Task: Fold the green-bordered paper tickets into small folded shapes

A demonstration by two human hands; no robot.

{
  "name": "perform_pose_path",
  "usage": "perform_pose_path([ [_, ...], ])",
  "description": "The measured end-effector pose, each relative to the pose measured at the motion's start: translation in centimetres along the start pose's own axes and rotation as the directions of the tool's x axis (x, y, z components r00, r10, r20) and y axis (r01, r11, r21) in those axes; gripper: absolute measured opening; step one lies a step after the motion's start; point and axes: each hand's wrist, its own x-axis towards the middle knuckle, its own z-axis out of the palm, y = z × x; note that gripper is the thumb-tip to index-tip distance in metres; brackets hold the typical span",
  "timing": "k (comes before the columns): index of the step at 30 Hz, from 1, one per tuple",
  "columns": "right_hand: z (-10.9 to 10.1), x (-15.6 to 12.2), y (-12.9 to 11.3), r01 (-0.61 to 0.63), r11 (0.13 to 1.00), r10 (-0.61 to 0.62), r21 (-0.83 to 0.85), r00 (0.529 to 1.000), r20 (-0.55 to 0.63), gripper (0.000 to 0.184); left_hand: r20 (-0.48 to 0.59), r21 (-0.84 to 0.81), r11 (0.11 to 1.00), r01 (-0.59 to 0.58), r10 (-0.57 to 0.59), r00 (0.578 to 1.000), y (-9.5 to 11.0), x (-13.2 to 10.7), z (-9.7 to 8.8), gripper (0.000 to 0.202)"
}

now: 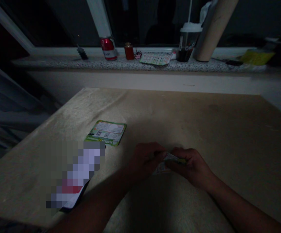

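Observation:
Both hands meet over the table, holding a small piece of printed paper between them. It looks whitish with fine print and a yellowish edge, and it appears bent or folded. My left hand pinches its left side with thumb and fingers. On the other side my right hand grips it, thumb toward the left. The fingers cover much of the paper. Left of my hands lies a flat green printed card with white text panels and small square codes.
A phone with a blurred-out lit screen lies beside my left forearm. Along the granite windowsill stand a red can, a small red jar, a patterned sheet, a lidded cup with straw and a leaning cardboard tube.

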Motion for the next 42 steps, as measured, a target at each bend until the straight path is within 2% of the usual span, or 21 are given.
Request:
perform_pose_path([
  [3,0.0,0.0,0.1,-0.015,0.999,0.015,0.042,1.0,0.008,0.021,-0.024,-0.014,1.0,0.017,-0.018,1.0,-0.1,0.0,-0.1,0.015],
  [6,-0.1,0.0,0.3,-0.039,0.997,0.041,0.071,0.999,-0.021,0.022,-0.042,-0.088,0.99,0.11,-0.114,0.993,-0.6,-0.1,-0.2,0.012],
  [10,-0.5,-0.1,0.5,-0.106,0.988,0.116,0.11,0.989,-0.094,0.025,-0.017,-0.238,0.94,0.245,-0.256,0.966,-1.2,-0.3,-0.3,0.03],
  [12,-0.7,0.0,0.4,-0.14,0.98,0.159,0.142,0.979,-0.131,0.027,-0.051,-0.291,0.907,0.305,-0.333,0.942,-1.2,-0.3,-0.2,0.029],
  [14,-0.7,0.0,0.2,-0.154,0.973,0.183,0.173,0.968,-0.169,0.027,-0.129,-0.309,0.882,0.356,-0.41,0.903,-1.0,-0.2,0.0,0.021],
  [17,-0.6,0.1,-0.1,-0.118,0.975,0.16,0.19,0.962,-0.222,0.026,-0.209,-0.311,0.851,0.424,-0.496,0.843,-0.5,0.0,0.4,0.013],
  [20,-0.3,0.1,-0.4,-0.064,0.981,0.112,0.183,0.957,-0.268,0.024,-0.247,-0.394,0.811,0.433,-0.547,0.8,-0.1,0.3,0.6,0.014],
  [22,-0.2,0.0,-0.4,-0.035,0.982,0.088,0.186,0.955,-0.282,0.024,-0.288,-0.434,0.807,0.4,-0.545,0.787,-0.1,0.3,0.8,0.019],
  [25,-0.2,-0.1,-0.4,-0.016,0.98,0.073,0.198,0.956,-0.283,0.024,-0.313,-0.427,0.824,0.373,-0.522,0.794,-0.2,0.2,0.8,0.017],
  [29,-0.4,-0.2,-0.1,-0.005,0.986,0.055,0.167,0.953,-0.299,0.024,-0.338,-0.329,0.875,0.354,-0.459,0.821,-0.1,0.0,0.8,0.014],
  [32,-0.6,-0.2,0.2,0.025,0.995,0.007,0.093,0.945,-0.326,0.022,-0.357,-0.339,0.884,0.322,-0.438,0.825,0.2,-0.1,1.0,0.032],
  [35,-0.7,-0.3,0.3,0.041,0.997,-0.018,0.066,0.95,-0.313,0.02,-0.282,-0.461,0.814,0.352,-0.511,0.812,0.5,0.1,1.0,0.033],
  [38,-0.9,-0.4,0.1,0.005,0.987,0.037,0.161,0.967,-0.253,0.02,-0.179,-0.53,0.75,0.395,-0.554,0.813,0.6,0.3,0.7,0.033],
  [40,-1.0,-0.4,0.0,-0.026,0.976,0.073,0.214,0.974,-0.216,0.021,-0.142,-0.541,0.733,0.411,-0.562,0.815,0.5,0.4,0.5,0.033],
  [42,-1.1,-0.4,0.0,-0.044,0.975,0.093,0.218,0.971,-0.219,0.02,-0.154,-0.511,0.757,0.408,-0.547,0.823,0.4,0.3,0.3,0.028],
])
